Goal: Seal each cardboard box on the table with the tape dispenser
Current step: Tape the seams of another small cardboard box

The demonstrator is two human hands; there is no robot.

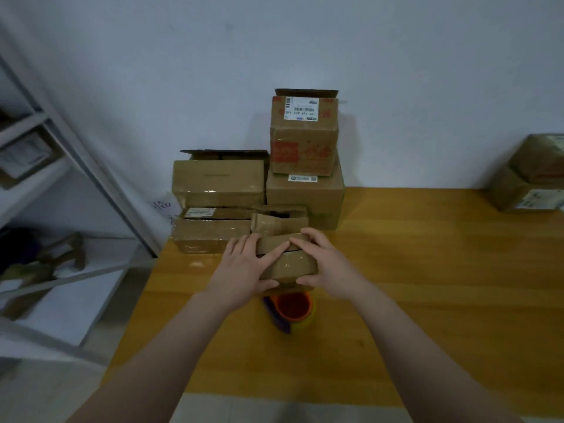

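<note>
two hands mid-frame: left hand [244,271] and right hand [325,265] clasp the small box [294,264], fingers on its flap, thumbs in front; tape dispenser [293,308] just below.

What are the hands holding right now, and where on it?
Left hand and right hand both grip the small cardboard box: fingers over its top flap, thumbs on its near side.

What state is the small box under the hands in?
Partly open: the left hand and right hand grip the small box, holding its near flap down; a far flap appears raised behind.
</note>
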